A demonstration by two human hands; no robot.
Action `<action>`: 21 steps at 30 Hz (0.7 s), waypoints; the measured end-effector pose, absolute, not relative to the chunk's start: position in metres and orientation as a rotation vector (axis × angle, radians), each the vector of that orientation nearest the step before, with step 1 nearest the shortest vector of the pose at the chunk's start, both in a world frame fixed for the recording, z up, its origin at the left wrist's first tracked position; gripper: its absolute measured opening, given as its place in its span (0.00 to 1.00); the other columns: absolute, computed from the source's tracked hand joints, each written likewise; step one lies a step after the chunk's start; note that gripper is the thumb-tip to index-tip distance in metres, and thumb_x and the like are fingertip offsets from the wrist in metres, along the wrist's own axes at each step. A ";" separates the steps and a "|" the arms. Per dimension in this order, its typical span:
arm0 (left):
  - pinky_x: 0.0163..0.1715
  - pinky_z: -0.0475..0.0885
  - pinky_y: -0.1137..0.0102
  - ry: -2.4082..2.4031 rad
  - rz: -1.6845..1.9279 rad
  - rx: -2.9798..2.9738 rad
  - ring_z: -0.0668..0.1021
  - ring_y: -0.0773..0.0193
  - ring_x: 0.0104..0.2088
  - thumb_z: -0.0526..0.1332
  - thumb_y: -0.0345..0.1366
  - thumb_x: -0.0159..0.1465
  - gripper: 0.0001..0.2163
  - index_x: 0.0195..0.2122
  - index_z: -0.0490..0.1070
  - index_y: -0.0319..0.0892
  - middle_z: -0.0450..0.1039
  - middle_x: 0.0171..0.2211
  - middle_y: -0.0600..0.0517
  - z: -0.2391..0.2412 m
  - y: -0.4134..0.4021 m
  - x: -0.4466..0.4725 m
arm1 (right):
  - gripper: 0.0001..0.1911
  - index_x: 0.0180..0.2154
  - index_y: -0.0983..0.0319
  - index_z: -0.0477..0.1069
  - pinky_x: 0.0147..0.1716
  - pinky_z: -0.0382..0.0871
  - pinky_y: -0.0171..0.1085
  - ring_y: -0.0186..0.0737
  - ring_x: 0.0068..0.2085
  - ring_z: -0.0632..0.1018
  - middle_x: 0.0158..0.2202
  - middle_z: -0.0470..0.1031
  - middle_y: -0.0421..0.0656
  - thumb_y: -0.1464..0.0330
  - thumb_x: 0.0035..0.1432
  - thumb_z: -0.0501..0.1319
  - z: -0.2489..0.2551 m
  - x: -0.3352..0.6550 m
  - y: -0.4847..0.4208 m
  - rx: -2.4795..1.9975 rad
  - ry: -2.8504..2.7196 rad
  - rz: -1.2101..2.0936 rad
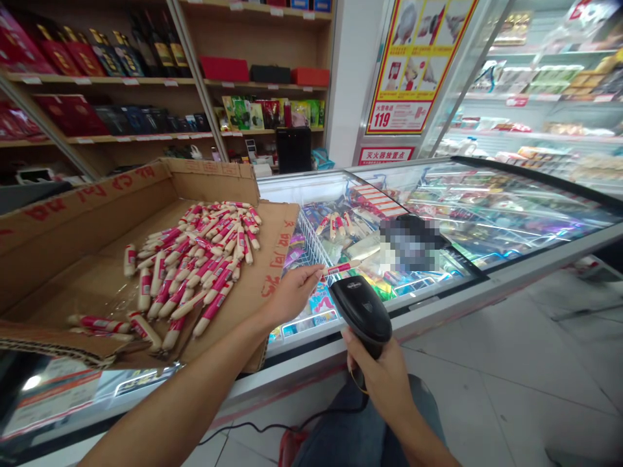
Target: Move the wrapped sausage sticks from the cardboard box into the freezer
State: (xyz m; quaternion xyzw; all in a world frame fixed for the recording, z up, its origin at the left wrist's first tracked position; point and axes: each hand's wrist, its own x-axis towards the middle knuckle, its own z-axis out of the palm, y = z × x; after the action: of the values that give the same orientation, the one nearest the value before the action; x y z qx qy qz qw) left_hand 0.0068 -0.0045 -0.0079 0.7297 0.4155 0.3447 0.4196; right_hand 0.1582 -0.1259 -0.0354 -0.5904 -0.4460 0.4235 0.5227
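Between the fingertips of my left hand point(295, 293) is one end of a sausage point(341, 267) in a pale wrapper with a pink label. Wrapped around the handle of a black barcode scanner point(363, 308) is my right hand point(382, 366). The scanner's head sits just below the sausage, and its cable runs down toward the floor. To the left, an open cardboard box point(214, 185) holds a heap of similar wrapped sausages point(195, 253), some lying apart from the pile. The left forearm passes in front of the box's near right side.
A glass-topped chest freezer point(438, 301) full of packaged goods supports the box. Several similar sausages point(335, 224) lie over the freezer goods. Behind stand wooden shelves point(195, 81) with boxes and bottles. A lit display cooler point(535, 97) is at the right, above a tiled floor point(477, 376).
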 end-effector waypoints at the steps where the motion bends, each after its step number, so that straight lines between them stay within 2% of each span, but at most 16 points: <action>1: 0.27 0.61 0.74 1.033 0.860 1.845 0.62 0.69 0.24 0.50 0.44 0.67 0.17 0.38 0.73 0.38 0.59 0.23 0.57 -0.008 -0.004 0.007 | 0.17 0.26 0.61 0.67 0.20 0.61 0.33 0.33 0.18 0.67 0.15 0.66 0.35 0.55 0.55 0.65 -0.035 0.158 -0.126 -1.422 -1.074 1.009; 4: 0.28 0.61 0.74 1.011 0.867 1.874 0.62 0.69 0.25 0.50 0.45 0.67 0.17 0.35 0.72 0.38 0.60 0.23 0.56 -0.008 -0.004 0.007 | 0.17 0.26 0.61 0.67 0.20 0.61 0.33 0.34 0.18 0.67 0.15 0.66 0.35 0.56 0.54 0.65 -0.034 0.158 -0.125 -1.421 -1.072 1.009; 14: 0.28 0.61 0.74 1.057 0.842 1.905 0.63 0.68 0.25 0.49 0.47 0.67 0.18 0.35 0.72 0.39 0.60 0.23 0.56 -0.012 -0.001 0.006 | 0.17 0.24 0.60 0.67 0.20 0.63 0.35 0.35 0.18 0.68 0.13 0.66 0.35 0.55 0.54 0.65 -0.032 0.157 -0.125 -1.415 -1.058 0.964; 21: 0.29 0.62 0.74 1.064 0.870 1.915 0.63 0.68 0.25 0.50 0.44 0.68 0.17 0.36 0.74 0.38 0.61 0.22 0.56 -0.009 -0.002 0.006 | 0.18 0.23 0.60 0.67 0.19 0.62 0.34 0.34 0.17 0.67 0.13 0.65 0.35 0.54 0.53 0.66 -0.031 0.157 -0.125 -1.406 -1.041 0.995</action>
State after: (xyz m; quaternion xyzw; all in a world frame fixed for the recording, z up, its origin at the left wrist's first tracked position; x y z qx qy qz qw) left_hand 0.0056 -0.0019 -0.0091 0.7506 0.4171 0.3411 0.3824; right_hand 0.1570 -0.1252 -0.0314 -0.5903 -0.4370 0.4178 0.5348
